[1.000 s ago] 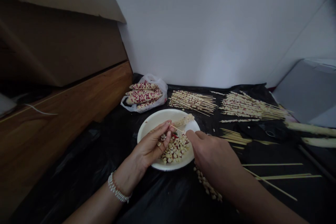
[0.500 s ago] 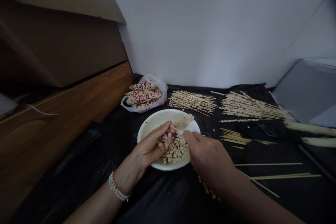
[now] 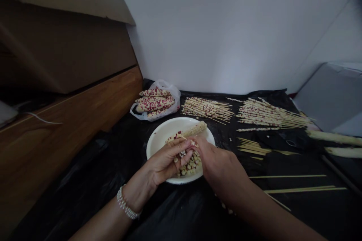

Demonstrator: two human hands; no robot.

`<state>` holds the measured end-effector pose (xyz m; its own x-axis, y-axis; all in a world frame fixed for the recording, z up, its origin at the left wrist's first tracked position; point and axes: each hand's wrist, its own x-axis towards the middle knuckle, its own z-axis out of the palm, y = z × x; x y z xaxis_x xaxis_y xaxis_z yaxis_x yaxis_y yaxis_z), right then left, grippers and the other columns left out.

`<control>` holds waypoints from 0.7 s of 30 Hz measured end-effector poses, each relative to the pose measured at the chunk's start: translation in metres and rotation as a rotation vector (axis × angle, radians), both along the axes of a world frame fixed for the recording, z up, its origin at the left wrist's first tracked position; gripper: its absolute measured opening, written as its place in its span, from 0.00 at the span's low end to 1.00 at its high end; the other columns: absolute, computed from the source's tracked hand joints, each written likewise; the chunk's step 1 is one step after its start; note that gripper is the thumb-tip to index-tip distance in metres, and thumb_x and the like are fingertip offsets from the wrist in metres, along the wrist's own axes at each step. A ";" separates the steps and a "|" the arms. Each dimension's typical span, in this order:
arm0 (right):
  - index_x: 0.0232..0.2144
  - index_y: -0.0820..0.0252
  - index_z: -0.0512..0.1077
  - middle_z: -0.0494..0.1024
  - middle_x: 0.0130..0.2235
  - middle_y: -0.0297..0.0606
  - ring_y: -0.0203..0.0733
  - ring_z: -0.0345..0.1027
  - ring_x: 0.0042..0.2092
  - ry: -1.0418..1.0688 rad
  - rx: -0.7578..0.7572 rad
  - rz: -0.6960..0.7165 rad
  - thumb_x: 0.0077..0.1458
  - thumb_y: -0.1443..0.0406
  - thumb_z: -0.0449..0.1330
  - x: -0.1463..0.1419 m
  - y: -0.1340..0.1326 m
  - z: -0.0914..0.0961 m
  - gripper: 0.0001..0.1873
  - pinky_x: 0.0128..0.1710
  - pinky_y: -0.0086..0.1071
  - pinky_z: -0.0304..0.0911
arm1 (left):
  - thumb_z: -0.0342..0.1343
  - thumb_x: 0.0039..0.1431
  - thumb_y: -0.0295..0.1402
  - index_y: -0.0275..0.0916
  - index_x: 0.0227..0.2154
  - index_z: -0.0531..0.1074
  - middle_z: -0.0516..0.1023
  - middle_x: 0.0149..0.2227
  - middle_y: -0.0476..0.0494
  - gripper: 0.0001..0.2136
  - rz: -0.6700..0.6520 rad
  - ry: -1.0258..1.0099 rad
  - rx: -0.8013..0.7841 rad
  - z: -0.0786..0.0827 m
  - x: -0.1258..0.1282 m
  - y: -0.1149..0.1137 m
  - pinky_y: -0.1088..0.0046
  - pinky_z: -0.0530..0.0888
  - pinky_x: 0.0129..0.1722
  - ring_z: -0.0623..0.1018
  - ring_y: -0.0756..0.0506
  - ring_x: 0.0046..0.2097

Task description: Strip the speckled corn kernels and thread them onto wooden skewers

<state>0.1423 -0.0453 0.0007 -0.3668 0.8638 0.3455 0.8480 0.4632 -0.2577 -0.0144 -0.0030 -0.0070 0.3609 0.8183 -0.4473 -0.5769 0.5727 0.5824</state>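
A white plate (image 3: 164, 132) sits on the black sheet and holds loose corn kernels (image 3: 190, 165) and a half-stripped corn cob (image 3: 189, 131). My left hand (image 3: 166, 160) hovers over the plate, fingers curled round a few kernels. My right hand (image 3: 216, 162) meets it from the right, pinching a thin bamboo skewer (image 3: 187, 139) whose tip points up-left between the two hands. A string of kernels on that skewer shows under my right wrist (image 3: 226, 206).
A plastic bag of red-and-white corn cobs (image 3: 155, 102) lies behind the plate. Two heaps of finished kernel skewers (image 3: 207, 107) (image 3: 268, 116) lie further back, bare skewers (image 3: 294, 182) to the right. A wooden ledge (image 3: 70, 120) and cardboard box flank the left.
My right hand moved left and closer to my left hand, drawing the skewer along. My left fingers curled tighter over the kernels. The cob on the plate shows more.
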 end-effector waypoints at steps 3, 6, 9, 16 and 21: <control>0.46 0.63 0.64 0.75 0.33 0.41 0.39 0.71 0.32 -0.006 0.006 -0.009 0.56 0.72 0.45 0.004 0.002 0.002 0.16 0.26 0.29 0.57 | 0.55 0.53 0.17 0.30 0.34 0.75 0.80 0.33 0.41 0.08 0.038 -0.064 -0.031 0.002 0.000 0.002 0.76 0.78 0.39 0.80 0.49 0.34; 0.43 0.62 0.66 0.75 0.34 0.40 0.39 0.71 0.33 -0.020 0.043 -0.038 0.54 0.73 0.46 0.009 0.004 0.003 0.15 0.26 0.29 0.57 | 0.46 0.48 0.08 0.28 0.40 0.73 0.79 0.40 0.36 0.19 0.011 -0.114 -0.009 0.001 -0.003 0.005 0.72 0.76 0.46 0.80 0.45 0.42; 0.40 0.60 0.66 0.76 0.33 0.39 0.40 0.71 0.33 -0.020 0.047 -0.058 0.54 0.73 0.47 0.011 0.004 0.004 0.13 0.26 0.29 0.56 | 0.44 0.43 0.05 0.25 0.41 0.72 0.77 0.44 0.32 0.24 0.015 -0.134 0.006 -0.003 -0.005 0.007 0.73 0.74 0.49 0.77 0.42 0.49; 0.43 0.60 0.64 0.76 0.33 0.38 0.38 0.71 0.30 -0.052 0.035 -0.058 0.54 0.73 0.47 0.011 0.003 0.004 0.14 0.24 0.29 0.54 | 0.50 0.50 0.09 0.26 0.40 0.72 0.79 0.38 0.36 0.16 0.110 -0.097 -0.029 -0.002 -0.001 0.007 0.76 0.78 0.41 0.81 0.45 0.40; 0.41 0.60 0.65 0.75 0.31 0.36 0.38 0.70 0.28 -0.041 0.129 -0.031 0.53 0.73 0.47 0.011 0.004 0.002 0.14 0.22 0.29 0.51 | 0.50 0.56 0.15 0.26 0.40 0.72 0.79 0.34 0.36 0.11 0.162 -0.129 -0.125 -0.002 -0.003 0.008 0.80 0.79 0.32 0.81 0.48 0.32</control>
<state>0.1530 -0.0411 0.0025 -0.3567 0.8240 0.4402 0.8709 0.4638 -0.1625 -0.0170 0.0052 -0.0088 0.2899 0.8113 -0.5077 -0.7322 0.5296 0.4283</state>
